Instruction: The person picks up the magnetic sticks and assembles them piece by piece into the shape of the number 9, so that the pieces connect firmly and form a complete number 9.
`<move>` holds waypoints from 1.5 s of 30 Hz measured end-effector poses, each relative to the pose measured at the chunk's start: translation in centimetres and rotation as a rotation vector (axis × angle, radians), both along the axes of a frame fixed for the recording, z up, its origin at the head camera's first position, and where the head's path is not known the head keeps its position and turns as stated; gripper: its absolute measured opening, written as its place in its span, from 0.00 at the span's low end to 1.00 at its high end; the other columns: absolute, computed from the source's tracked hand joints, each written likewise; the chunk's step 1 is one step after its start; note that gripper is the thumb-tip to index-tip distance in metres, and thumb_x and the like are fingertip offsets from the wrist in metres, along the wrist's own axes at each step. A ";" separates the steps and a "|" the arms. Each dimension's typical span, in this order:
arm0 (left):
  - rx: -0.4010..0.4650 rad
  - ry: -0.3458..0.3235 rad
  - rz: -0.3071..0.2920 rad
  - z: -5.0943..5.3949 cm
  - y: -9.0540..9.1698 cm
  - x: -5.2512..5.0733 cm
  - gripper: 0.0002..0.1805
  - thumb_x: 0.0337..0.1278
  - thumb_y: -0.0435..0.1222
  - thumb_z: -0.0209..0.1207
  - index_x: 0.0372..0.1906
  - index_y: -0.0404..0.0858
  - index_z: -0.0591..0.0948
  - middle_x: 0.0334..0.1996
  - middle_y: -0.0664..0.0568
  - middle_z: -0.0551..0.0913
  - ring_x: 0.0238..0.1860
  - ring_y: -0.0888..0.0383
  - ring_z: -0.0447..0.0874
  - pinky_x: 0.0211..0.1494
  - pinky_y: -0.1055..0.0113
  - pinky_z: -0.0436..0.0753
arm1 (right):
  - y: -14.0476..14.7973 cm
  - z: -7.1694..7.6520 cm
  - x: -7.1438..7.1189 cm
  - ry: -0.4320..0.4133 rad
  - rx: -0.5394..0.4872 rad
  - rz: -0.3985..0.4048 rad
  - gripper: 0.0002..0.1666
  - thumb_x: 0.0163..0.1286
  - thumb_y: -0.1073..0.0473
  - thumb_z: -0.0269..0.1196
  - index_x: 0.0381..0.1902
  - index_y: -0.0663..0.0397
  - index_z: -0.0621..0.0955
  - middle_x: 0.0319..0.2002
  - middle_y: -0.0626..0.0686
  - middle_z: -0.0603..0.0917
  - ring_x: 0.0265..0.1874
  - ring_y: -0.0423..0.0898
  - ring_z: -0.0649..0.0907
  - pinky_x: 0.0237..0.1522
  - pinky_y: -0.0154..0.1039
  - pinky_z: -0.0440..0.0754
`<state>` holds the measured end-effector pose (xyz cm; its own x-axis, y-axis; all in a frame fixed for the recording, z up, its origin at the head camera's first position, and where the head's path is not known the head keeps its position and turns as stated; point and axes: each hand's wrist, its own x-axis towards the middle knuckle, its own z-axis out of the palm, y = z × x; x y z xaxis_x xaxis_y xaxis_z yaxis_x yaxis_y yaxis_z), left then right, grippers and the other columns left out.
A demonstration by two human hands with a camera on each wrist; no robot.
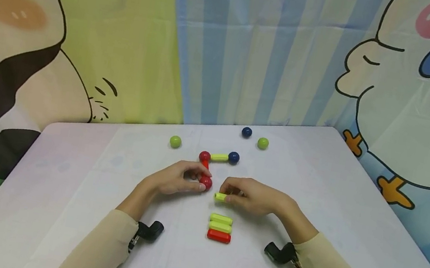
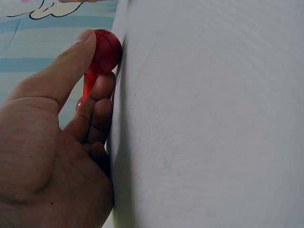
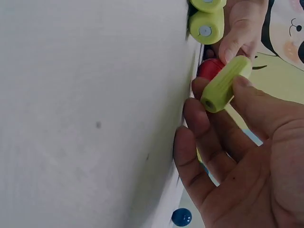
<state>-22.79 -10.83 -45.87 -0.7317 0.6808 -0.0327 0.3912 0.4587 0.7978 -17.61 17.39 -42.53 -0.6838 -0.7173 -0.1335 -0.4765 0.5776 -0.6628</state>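
My left hand (image 1: 174,178) pinches a red ball (image 1: 206,182) between thumb and fingers. This ball joins a red rod (image 1: 205,164), which runs to a second red ball (image 1: 205,156). From there a yellow-green rod (image 1: 219,157) leads right to a dark blue ball (image 1: 233,157). To the right of the near red ball, my right hand (image 1: 257,196) pinches another yellow-green rod (image 1: 220,197) between thumb and fingertips. In the right wrist view this rod (image 3: 226,84) tilts, its near end facing the camera, with the red ball (image 3: 210,69) behind it.
Two yellow-green rods (image 1: 220,223) and a red rod (image 1: 219,236) lie side by side nearer the body. Towards the back lie a green ball (image 1: 175,142), a dark blue ball (image 1: 246,132) and another green ball (image 1: 262,143). Printed curtains (image 1: 237,48) hang behind the white table (image 1: 73,205).
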 end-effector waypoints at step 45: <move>-0.019 -0.017 0.022 0.3 0.1 0.2 0.19 0.64 0.42 0.69 0.58 0.50 0.84 0.44 0.53 0.80 0.49 0.53 0.75 0.57 0.57 0.74 | 0.0 -1.3 -2.9 0.040 -0.145 -0.134 0.10 0.72 0.56 0.68 0.49 0.46 0.83 0.44 0.44 0.84 0.42 0.44 0.82 0.48 0.41 0.82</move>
<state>-22.64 -10.69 -45.53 -0.7456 0.6638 -0.0581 0.3676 0.4825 0.7951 -20.51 17.38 -43.82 -0.7770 -0.6295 -0.0066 -0.4293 0.5375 -0.7258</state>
